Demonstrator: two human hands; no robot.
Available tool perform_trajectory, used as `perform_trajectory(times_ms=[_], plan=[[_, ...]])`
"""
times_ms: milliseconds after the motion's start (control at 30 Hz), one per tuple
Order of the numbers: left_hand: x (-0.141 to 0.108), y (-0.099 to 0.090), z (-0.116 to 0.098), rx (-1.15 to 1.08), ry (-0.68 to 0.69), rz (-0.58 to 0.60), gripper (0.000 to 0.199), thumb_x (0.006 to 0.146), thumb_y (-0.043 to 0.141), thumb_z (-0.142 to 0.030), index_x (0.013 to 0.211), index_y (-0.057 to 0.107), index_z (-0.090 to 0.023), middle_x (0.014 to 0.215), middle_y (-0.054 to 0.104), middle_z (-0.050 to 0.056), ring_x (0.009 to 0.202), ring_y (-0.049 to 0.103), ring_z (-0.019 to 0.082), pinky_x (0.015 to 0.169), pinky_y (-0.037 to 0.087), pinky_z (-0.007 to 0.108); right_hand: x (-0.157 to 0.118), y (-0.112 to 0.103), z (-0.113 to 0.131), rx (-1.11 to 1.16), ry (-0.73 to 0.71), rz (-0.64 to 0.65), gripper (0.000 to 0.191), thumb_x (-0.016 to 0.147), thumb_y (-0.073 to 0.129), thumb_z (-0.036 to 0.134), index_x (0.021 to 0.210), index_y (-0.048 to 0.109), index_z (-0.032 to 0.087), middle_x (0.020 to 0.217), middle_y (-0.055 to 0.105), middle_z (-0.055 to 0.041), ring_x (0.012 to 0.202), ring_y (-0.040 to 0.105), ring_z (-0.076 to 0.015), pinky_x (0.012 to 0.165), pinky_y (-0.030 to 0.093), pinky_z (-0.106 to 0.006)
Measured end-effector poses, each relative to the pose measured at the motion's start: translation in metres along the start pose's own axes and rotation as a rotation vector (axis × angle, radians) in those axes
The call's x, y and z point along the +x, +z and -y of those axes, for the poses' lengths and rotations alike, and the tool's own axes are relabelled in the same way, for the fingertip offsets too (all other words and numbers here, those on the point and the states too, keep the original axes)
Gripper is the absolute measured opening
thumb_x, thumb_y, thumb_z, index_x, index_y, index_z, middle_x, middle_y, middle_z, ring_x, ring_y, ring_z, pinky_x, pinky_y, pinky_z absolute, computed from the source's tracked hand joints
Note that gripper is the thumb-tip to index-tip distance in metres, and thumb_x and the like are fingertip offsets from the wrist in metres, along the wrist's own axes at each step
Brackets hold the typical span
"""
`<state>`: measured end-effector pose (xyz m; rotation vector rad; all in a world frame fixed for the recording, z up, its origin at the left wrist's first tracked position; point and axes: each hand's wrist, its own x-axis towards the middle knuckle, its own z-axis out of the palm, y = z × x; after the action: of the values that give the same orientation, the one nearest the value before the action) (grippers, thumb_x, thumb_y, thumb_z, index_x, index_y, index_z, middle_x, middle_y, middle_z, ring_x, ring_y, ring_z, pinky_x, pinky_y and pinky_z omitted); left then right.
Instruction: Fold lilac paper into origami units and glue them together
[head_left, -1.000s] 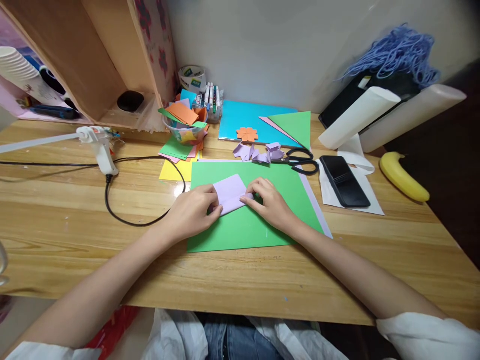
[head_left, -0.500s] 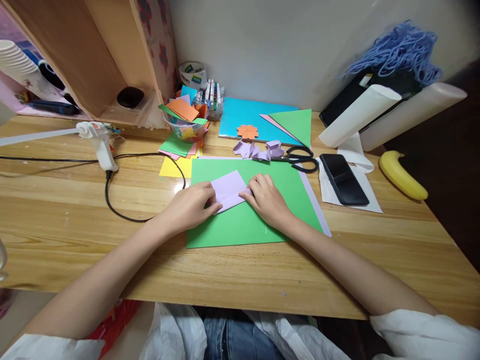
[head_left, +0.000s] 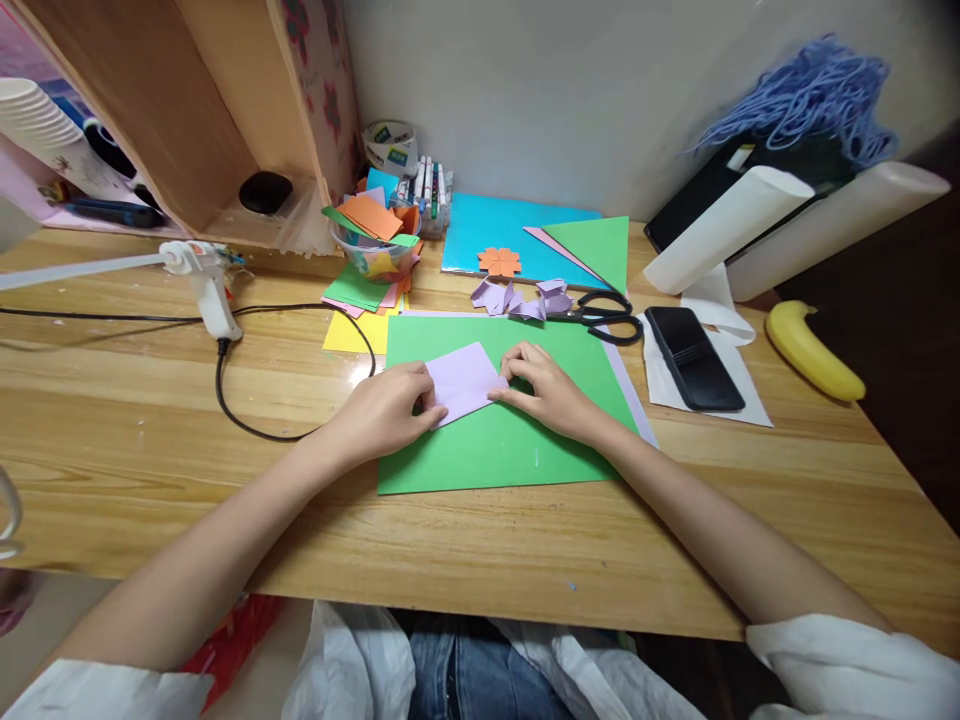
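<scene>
A banana point(head_left: 814, 352) lies near a black phone point(head_left: 694, 360), with blue yarn point(head_left: 814, 100) behind a white roll point(head_left: 727, 230).

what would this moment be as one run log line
left hand: holds lilac paper, left end | right hand: holds its right end | beneath: green sheet | beyond: orange cutout, scissors

The sleeves point(head_left: 855, 655) are white, loose and creased, possibly rolled, leaving the forearms point(head_left: 697, 510) bare. A crumpled white shirt point(head_left: 360, 665) falls to either side of blue jeans point(head_left: 484, 675) with a darker line down the front.
</scene>
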<state>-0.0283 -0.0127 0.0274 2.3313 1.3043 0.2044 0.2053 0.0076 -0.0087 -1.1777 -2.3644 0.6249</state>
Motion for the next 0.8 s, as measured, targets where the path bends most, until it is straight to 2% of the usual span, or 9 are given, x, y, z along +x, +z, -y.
perform_trajectory(times_ms=[300, 467, 567, 600, 733, 800], plan=[[0.000, 0.001, 0.001, -0.014, -0.048, -0.024, 0.022, 0.079, 0.050, -0.032, 0.063, 0.051, -0.017, 0.075, 0.055, 0.002, 0.066, 0.051, 0.016, 0.056, 0.034, 0.026, -0.001, 0.006, 0.005, -0.053, 0.008, -0.054, 0.017, 0.083, 0.054, 0.029, 0.072, 0.046, 0.019, 0.087, 0.049, -0.0053, 0.084, 0.045, -0.0193, 0.081, 0.037, -0.036], [-0.001, 0.003, 0.000, -0.015, -0.020, -0.039, 0.016, 0.077, 0.051, -0.028, 0.064, 0.050, -0.018, 0.074, 0.055, 0.001, 0.067, 0.051, 0.016, 0.055, 0.036, 0.026, -0.001, 0.008, 0.004, -0.071, 0.009, -0.079, 0.017, 0.082, 0.055, 0.029, 0.072, 0.046, 0.019, 0.085, 0.049, -0.0052, 0.082, 0.045, -0.0195, 0.078, 0.038, -0.035], [-0.001, 0.005, -0.002, 0.009, 0.064, -0.070, 0.004, 0.078, 0.048, -0.021, 0.077, 0.051, -0.018, 0.078, 0.056, 0.002, 0.072, 0.052, 0.016, 0.059, 0.039, 0.026, -0.002, 0.007, 0.004, -0.081, -0.001, -0.070, 0.017, 0.082, 0.055, 0.030, 0.073, 0.047, 0.019, 0.086, 0.049, -0.0052, 0.083, 0.045, -0.0193, 0.078, 0.038, -0.035], [-0.001, 0.005, -0.003, 0.030, 0.109, -0.082, 0.006, 0.077, 0.048, -0.018, 0.083, 0.052, -0.018, 0.082, 0.056, 0.003, 0.076, 0.052, 0.017, 0.062, 0.040, 0.026, -0.002, 0.007, 0.004, -0.085, -0.003, -0.065, 0.017, 0.082, 0.055, 0.031, 0.074, 0.047, 0.019, 0.086, 0.049, -0.0052, 0.083, 0.045, -0.0192, 0.078, 0.038, -0.034], [-0.002, 0.006, -0.008, 0.143, 0.323, -0.071, 0.035, 0.077, 0.044, -0.008, 0.110, 0.051, -0.018, 0.107, 0.056, 0.007, 0.099, 0.049, 0.020, 0.080, 0.041, 0.032, -0.001, 0.005, 0.005, -0.095, -0.010, -0.049, 0.016, 0.083, 0.054, 0.032, 0.075, 0.047, 0.019, 0.086, 0.049, -0.0056, 0.082, 0.045, -0.0192, 0.077, 0.038, -0.034], [-0.001, 0.007, -0.010, 0.176, 0.389, -0.051, 0.043, 0.079, 0.041, -0.005, 0.118, 0.048, -0.020, 0.113, 0.055, 0.007, 0.105, 0.048, 0.021, 0.085, 0.041, 0.034, -0.001, 0.005, 0.006, -0.097, -0.017, -0.048, 0.016, 0.083, 0.053, 0.031, 0.076, 0.047, 0.019, 0.086, 0.049, -0.0058, 0.082, 0.044, -0.0194, 0.076, 0.038, -0.034]])
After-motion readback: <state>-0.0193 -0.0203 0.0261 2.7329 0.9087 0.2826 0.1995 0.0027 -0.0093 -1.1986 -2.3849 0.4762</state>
